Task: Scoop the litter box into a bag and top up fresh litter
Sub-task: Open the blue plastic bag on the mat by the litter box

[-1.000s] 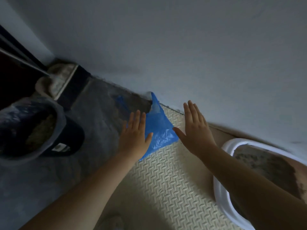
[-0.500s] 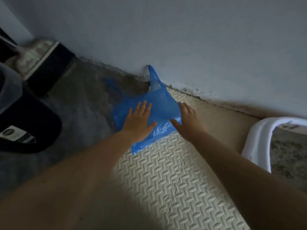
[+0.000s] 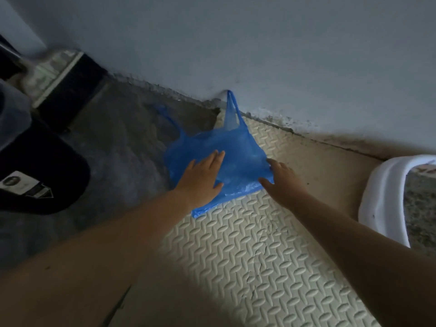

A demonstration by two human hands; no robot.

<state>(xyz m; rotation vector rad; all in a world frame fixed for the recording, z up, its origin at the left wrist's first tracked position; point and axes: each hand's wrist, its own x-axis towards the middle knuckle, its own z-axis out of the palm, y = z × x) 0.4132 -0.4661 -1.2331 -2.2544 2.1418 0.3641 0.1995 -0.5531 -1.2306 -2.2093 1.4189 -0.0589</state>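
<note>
A thin blue plastic bag [image 3: 238, 147] lies flat where the cream foam mat [image 3: 247, 256] meets the grey floor, one handle loop leaning up the wall. My left hand [image 3: 201, 178] rests flat on the bag's left half with straight fingers. My right hand [image 3: 280, 177] touches the bag's right edge, thumb and fingers spread along it. The white litter box [image 3: 382, 197] shows at the right edge, with grey litter inside.
The pale wall [image 3: 259, 43] runs close behind the bag. A black container with a label [image 3: 40, 175] stands at the left on the grey floor [image 3: 113, 149]. A dustpan-like object [image 3: 59, 74] lies at the upper left.
Both hands have come down onto the bag, spreading it from a narrow folded shape into a wide flat sheet. The view has shifted, so the litter box sits further right.
</note>
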